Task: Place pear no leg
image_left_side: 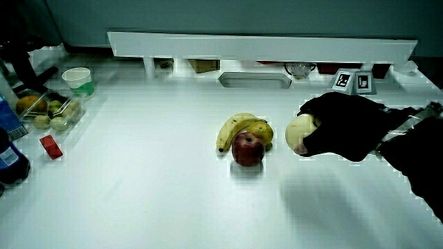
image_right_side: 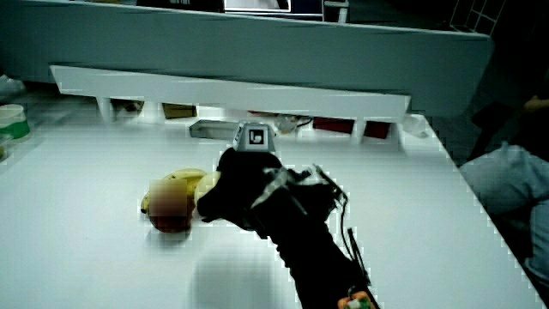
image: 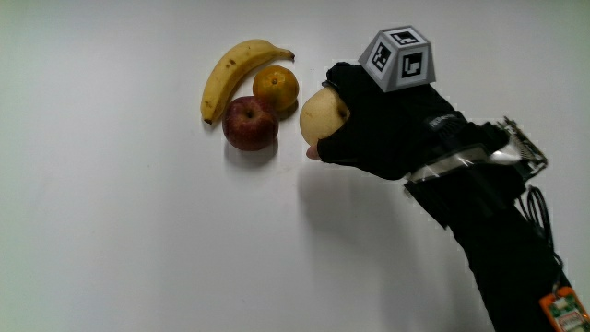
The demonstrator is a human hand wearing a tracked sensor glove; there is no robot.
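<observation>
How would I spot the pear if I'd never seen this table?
On the white table, find the cluster of banana, orange and red apple. The pear is beside the apple and orange. It is the pale yellowish fruit, the only one gripped by the black gloved hand.

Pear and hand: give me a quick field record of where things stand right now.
pear: pale yellow, held in the hand, beside the orange and apple
hand: fingers closed on the pear, patterned cube on its back
orange: between banana and pear
apple: red, nearer the person than the orange
banana: curved around the orange
placed: not yet released
</observation>
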